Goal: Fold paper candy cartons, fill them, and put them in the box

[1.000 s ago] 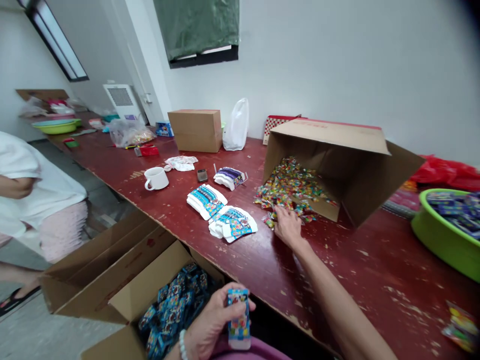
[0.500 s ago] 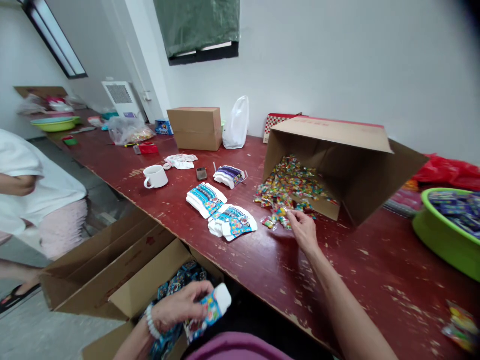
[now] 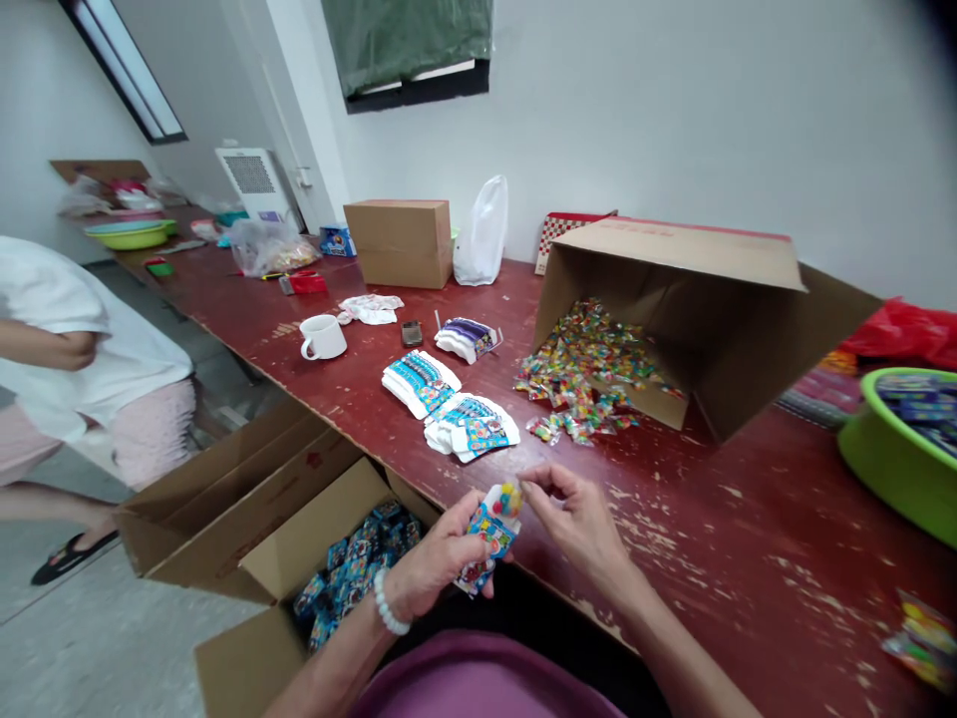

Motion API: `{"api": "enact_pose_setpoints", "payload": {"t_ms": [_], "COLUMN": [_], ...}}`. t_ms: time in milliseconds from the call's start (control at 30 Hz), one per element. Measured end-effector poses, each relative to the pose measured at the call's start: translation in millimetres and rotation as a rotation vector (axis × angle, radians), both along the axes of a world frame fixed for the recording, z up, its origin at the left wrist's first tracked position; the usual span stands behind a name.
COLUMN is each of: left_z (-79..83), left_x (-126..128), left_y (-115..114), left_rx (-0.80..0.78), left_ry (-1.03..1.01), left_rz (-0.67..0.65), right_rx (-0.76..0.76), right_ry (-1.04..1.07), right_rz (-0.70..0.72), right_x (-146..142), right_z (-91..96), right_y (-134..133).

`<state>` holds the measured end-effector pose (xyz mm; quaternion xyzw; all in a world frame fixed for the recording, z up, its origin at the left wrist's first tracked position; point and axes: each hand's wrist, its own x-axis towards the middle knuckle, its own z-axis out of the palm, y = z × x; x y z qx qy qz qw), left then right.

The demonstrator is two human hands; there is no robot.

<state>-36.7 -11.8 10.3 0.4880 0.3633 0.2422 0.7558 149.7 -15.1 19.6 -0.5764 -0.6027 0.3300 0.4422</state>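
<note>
My left hand (image 3: 438,558), with a beaded bracelet at its wrist, is closed around a small blue printed candy box (image 3: 487,538), open at its upper end. At that opening sits a clear packet of colourful candies (image 3: 509,500), partly inside the box. The fingertips of my right hand (image 3: 572,514) pinch the packet's outer edge. Just beyond lie flat blue cartons (image 3: 473,427) in a fanned stack, with another blue stack (image 3: 421,383) beside them. A heap of candy packets (image 3: 590,349) spills from a tipped cardboard box (image 3: 748,329) onto the red table.
Below the edge of the red table (image 3: 658,499), an open carton (image 3: 299,509) holds filled blue boxes (image 3: 359,563). A white mug (image 3: 324,338) stands at the left. The green basin (image 3: 889,469) is at the right. A person (image 3: 97,349) is at the far left.
My right hand has come from the candy heap toward me with a packet, now at the box's mouth. My left hand has raised the box up and right to meet it.
</note>
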Motion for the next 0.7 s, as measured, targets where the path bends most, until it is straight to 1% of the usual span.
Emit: {"api": "enact_pose_setpoints", "payload": {"t_ms": [67, 133, 200, 267, 300, 367, 467, 533, 567, 700], "left_z": [-2.9, -5.0, -5.0, -2.9, -1.6, 0.7, 1.3, -0.5, -1.7, -7.1], "left_x": [3.0, 6.3, 8.8, 9.9, 10.0, 9.7, 9.2, 9.3, 9.5, 10.1], "left_y": [-3.9, -7.5, -10.3, -11.8, -12.1, -12.2, -12.1, -12.1, -12.1, -9.6], "left_rx": [-0.010, -0.038, -0.063, -0.071, -0.071, -0.065, -0.069, -0.092, -0.107, -0.227], "left_ry": [-0.021, -0.060, -0.091, -0.107, -0.110, -0.119, -0.138, -0.159, -0.175, -0.268], "left_rz": [0.036, 0.088, 0.125, 0.136, 0.138, 0.138, 0.148, 0.154, 0.161, 0.258], "right_rx": [0.043, 0.049, 0.033, 0.014, 0.006, 0.017, 0.162, 0.248, 0.252, 0.137], "right_ry": [-0.096, -0.100, 0.002, 0.116, 0.136, 0.064, -0.169, -0.245, -0.242, -0.119], "right_rz": [0.024, 0.047, 0.022, -0.007, -0.009, 0.002, 0.013, 0.076, 0.126, 0.353], "right_x": [-5.4, -8.5, -8.3, -6.1, -5.1, -4.8, -8.1, -10.1, -10.4, -7.8], "right_z": [2.1, 2.8, 2.2, 0.9, 0.2, -1.3, -3.4, -3.3, -2.3, 7.0], "right_y": [-5.8, -7.1, -3.9, 1.3, 3.5, 5.0, 0.4, -4.4, -6.4, -10.2]}}
